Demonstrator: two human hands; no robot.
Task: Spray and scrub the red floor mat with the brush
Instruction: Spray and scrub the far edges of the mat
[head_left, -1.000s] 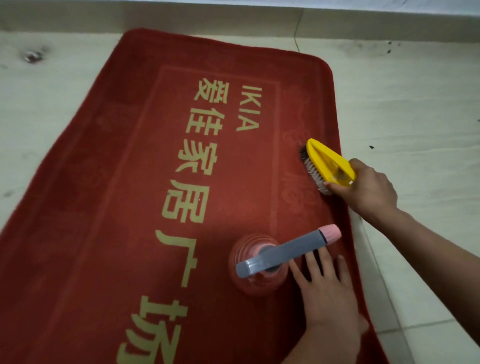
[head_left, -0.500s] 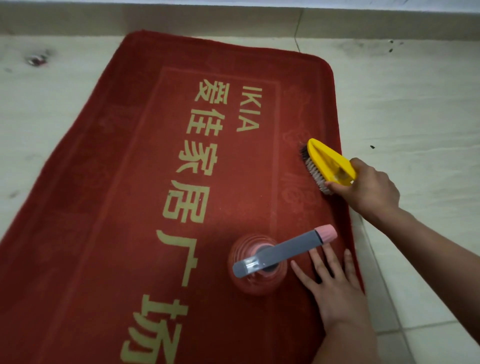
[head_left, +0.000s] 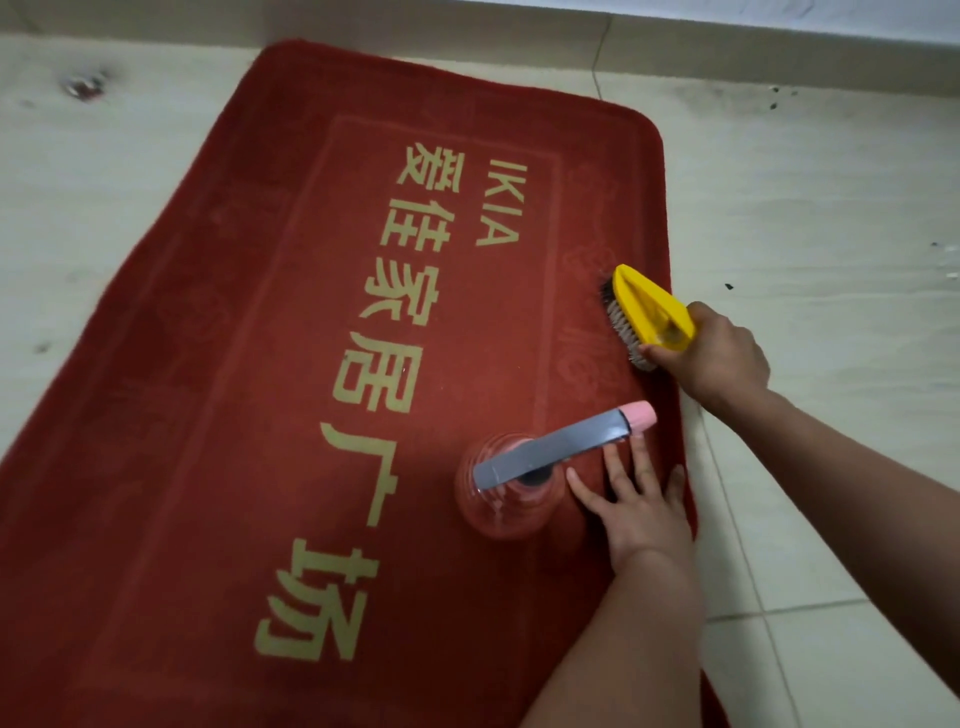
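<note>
The red floor mat (head_left: 218, 415) with gold lettering lies on the tiled floor. My right hand (head_left: 719, 358) grips the rear end of a yellow scrub brush (head_left: 649, 312), whose bristles touch the mat near its right edge. A clear spray bottle (head_left: 506, 493) with a grey head and pink nozzle tip (head_left: 639, 415) stands upright on the mat. My left hand (head_left: 641, 506) rests flat on the mat just right of the bottle, fingers straight and spread, under the nozzle.
Pale floor tiles (head_left: 831, 218) surround the mat. A wall base (head_left: 727, 57) runs along the far edge. Small dark specks (head_left: 729, 286) lie on the tiles to the right, and a dark mark (head_left: 85, 85) sits far left.
My left hand has slid a little forward and right on the mat beside the bottle. The brush and my right hand have barely shifted.
</note>
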